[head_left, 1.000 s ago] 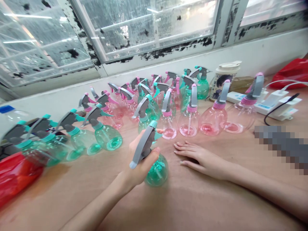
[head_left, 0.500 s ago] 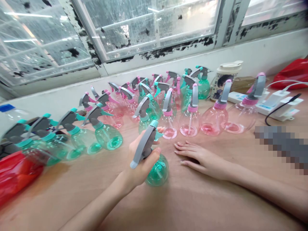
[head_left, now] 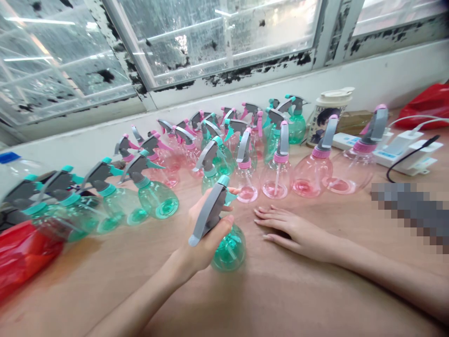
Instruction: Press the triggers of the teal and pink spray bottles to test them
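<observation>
My left hand (head_left: 203, 238) is wrapped round the neck of a green spray bottle (head_left: 229, 250) with a grey and teal trigger head. The bottle stands upright on the wooden table (head_left: 280, 299), and its collar is hidden by my fingers. To the right, my right hand (head_left: 294, 234) lies palm down on the tabletop with its fingers stretched out, holding nothing. Just beyond it stand pink spray bottles, the nearest being a clear pink spray bottle (head_left: 276, 180). Left of my left hand is a row of green spray bottles, one of them a green spray bottle (head_left: 157, 199) closest by.
Several more pink and green bottles crowd toward the windowed wall (head_left: 224, 100). At the back right are a lidded cup (head_left: 324, 119), a white power strip (head_left: 393, 157) with cables, and a red bag (head_left: 426, 110). Red plastic (head_left: 26, 252) lies at the left edge.
</observation>
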The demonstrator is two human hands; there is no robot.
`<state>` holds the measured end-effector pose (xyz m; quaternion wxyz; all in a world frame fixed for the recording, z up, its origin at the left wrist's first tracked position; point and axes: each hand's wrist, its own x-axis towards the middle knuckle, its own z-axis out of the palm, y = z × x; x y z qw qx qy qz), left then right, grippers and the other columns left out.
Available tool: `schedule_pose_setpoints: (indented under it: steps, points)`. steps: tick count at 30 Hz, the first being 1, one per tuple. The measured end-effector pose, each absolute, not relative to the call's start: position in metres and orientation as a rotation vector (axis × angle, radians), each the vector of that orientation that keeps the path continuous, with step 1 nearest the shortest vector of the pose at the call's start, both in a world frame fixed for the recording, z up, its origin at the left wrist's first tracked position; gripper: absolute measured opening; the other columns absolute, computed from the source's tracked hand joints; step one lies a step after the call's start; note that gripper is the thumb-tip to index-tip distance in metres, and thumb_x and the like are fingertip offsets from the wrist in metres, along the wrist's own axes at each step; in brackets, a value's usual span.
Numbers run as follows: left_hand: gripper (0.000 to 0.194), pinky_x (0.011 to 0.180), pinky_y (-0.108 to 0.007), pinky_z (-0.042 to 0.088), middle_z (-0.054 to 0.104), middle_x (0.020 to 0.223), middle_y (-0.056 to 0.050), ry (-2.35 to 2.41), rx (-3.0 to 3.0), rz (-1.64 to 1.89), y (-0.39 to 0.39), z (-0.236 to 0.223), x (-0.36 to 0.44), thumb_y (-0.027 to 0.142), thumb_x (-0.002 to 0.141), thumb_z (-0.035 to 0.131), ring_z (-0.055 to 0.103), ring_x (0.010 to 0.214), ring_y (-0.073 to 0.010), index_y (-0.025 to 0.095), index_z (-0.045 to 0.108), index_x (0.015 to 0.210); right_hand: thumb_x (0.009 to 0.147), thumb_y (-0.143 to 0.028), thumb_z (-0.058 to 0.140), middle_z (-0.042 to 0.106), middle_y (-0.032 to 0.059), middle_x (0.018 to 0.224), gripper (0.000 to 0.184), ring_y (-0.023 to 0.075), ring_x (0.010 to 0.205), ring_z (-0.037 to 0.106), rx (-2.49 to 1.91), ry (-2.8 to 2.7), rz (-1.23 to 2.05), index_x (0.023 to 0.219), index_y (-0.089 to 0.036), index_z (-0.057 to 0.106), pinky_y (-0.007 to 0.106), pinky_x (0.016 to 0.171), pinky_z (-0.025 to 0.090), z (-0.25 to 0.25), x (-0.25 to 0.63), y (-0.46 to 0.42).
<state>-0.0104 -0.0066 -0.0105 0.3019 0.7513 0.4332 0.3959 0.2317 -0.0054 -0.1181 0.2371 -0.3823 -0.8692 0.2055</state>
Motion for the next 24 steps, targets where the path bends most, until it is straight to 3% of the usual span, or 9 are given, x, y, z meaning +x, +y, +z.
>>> schedule_pose_setpoints:
  steps: [3,9,12,16,22,24]
  points:
    - [0.033,0.08,-0.034,0.052,0.069,0.104,-0.006,1.111,1.994,1.047,-0.0068,-0.0082,-0.0122,0.026,0.079,0.052,0.067,0.09,-0.0208,0.023,0.061,0.111,0.099,-0.044,0.047,0.047,0.005,0.149,0.045,0.0247,0.139,0.042,-1.051,-2.379,0.574,0.14,-0.025,0.053,0.048,0.118,0.03,-0.1172,0.2314,-0.0055]
    - [0.012,0.064,-0.03,0.049,0.06,0.081,-0.001,1.128,2.021,1.027,-0.0051,-0.0072,-0.0163,0.028,0.08,0.054,0.057,0.067,-0.0155,0.022,0.057,0.089,0.101,-0.044,0.043,0.045,0.006,0.15,0.047,0.0242,0.14,0.04,-1.059,-2.422,0.537,0.141,-0.023,0.051,0.048,0.118,0.029,-0.1173,0.2309,-0.0046]
    - [0.017,0.08,-0.034,0.051,0.064,0.093,-0.004,1.091,2.082,1.05,-0.0039,-0.0057,-0.0142,0.024,0.081,0.053,0.062,0.083,-0.0191,0.021,0.058,0.097,0.1,-0.044,0.045,0.046,0.0061,0.15,0.046,0.0243,0.14,0.04,-1.051,-2.407,0.545,0.141,-0.023,0.052,0.048,0.118,0.03,-0.1175,0.2311,-0.0047]
    - [0.032,0.102,-0.039,0.046,0.067,0.117,-0.008,1.054,2.136,1.081,-0.0038,-0.0051,-0.0101,0.019,0.083,0.052,0.061,0.111,-0.0233,0.02,0.057,0.115,0.099,-0.044,0.048,0.047,0.0053,0.149,0.044,0.0249,0.139,0.042,-1.04,-2.358,0.583,0.139,-0.026,0.054,0.048,0.118,0.03,-0.1171,0.2312,-0.0052]
    - [0.023,0.08,-0.036,0.056,0.071,0.094,-0.006,1.234,2.116,1.024,-0.0049,-0.0081,-0.0101,0.027,0.082,0.056,0.066,0.082,-0.0213,0.019,0.063,0.102,0.099,-0.044,0.047,0.047,0.0049,0.15,0.044,0.0247,0.139,0.042,-1.046,-2.37,0.571,0.139,-0.026,0.053,0.048,0.117,0.031,-0.1165,0.2311,-0.0056]
    - [0.026,0.083,-0.036,0.055,0.071,0.092,-0.005,1.244,2.118,1.033,-0.006,-0.0067,-0.0087,0.027,0.082,0.055,0.067,0.085,-0.0225,0.021,0.063,0.105,0.099,-0.043,0.047,0.047,0.0048,0.15,0.044,0.0248,0.139,0.042,-1.042,-2.365,0.565,0.139,-0.027,0.053,0.048,0.117,0.031,-0.1169,0.231,-0.0056]
